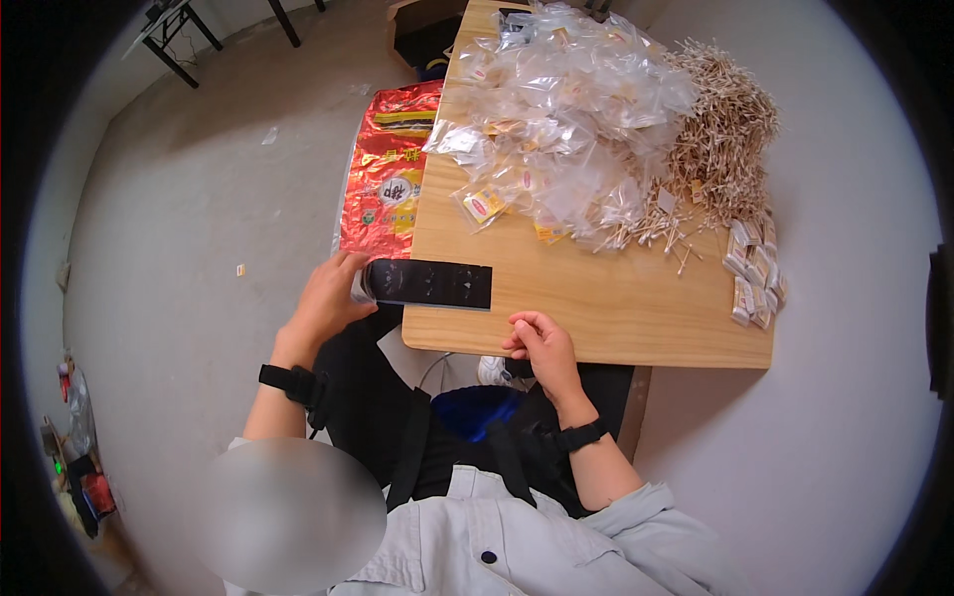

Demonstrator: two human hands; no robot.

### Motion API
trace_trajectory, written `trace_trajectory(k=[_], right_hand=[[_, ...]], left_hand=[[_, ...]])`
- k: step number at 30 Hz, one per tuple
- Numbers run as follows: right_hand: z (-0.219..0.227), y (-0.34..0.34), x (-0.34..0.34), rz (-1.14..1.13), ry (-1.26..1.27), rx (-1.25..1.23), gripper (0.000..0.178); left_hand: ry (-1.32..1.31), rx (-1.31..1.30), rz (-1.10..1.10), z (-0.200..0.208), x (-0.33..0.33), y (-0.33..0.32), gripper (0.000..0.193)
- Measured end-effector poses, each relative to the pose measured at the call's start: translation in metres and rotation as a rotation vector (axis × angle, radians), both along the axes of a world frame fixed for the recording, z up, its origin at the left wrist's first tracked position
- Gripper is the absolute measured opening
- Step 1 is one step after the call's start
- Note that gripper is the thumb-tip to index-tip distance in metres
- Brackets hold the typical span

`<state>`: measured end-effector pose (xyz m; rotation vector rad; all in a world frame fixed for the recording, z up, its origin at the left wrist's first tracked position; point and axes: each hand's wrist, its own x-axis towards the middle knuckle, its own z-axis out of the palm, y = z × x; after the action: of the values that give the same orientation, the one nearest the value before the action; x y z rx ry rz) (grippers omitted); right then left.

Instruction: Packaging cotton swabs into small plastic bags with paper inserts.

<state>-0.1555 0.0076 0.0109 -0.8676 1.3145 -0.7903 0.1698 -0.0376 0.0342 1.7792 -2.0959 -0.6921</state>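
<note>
A flat black glossy oblong (432,284) lies at the table's near left corner, its left end reaching past the edge. My left hand (326,300) is at that end, thumb and fingers closed around a shiny clear plastic piece (362,283), whose kind is hard to make out. Over the near table edge, right of the black oblong, my right hand (545,353) has its fingers curled and thumb pressed in; whatever may be between them is hidden. Clear plastic bags (586,99) are heaped across the table, beside a big pile of cotton swabs (720,124).
Several small white packs (755,273) are stacked at the right of the wooden table (596,298). A red printed sack (393,174) is against its left side, and an open cardboard box (402,45) stands beyond. A white wall (845,248) rises on the right.
</note>
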Motion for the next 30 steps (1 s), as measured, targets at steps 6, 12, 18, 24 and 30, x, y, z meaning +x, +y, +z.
trace_trajectory(k=[6,12,18,24,30], right_hand=[[-0.001,0.001,-0.001,-0.004,-0.012,-0.004,0.021],[-0.001,0.001,-0.001,0.014,-0.014,-0.009,0.022],[-0.001,0.001,-0.001,0.006,-0.015,-0.008,0.022],[-0.001,0.001,0.0,-0.002,0.009,-0.023,0.021],[0.001,0.002,0.002,0.0,0.009,-0.037,0.021]], left_hand=[[-0.058,0.079,-0.09,0.002,0.0,-0.009,0.067],[0.11,0.124,-0.033,-0.002,-0.002,-0.005,0.072],[0.106,0.105,-0.097,0.008,-0.006,-0.011,0.071],[0.054,0.197,-0.107,0.018,-0.029,-0.017,0.074],[0.054,-0.012,-0.161,-0.004,-0.057,-0.012,0.078]])
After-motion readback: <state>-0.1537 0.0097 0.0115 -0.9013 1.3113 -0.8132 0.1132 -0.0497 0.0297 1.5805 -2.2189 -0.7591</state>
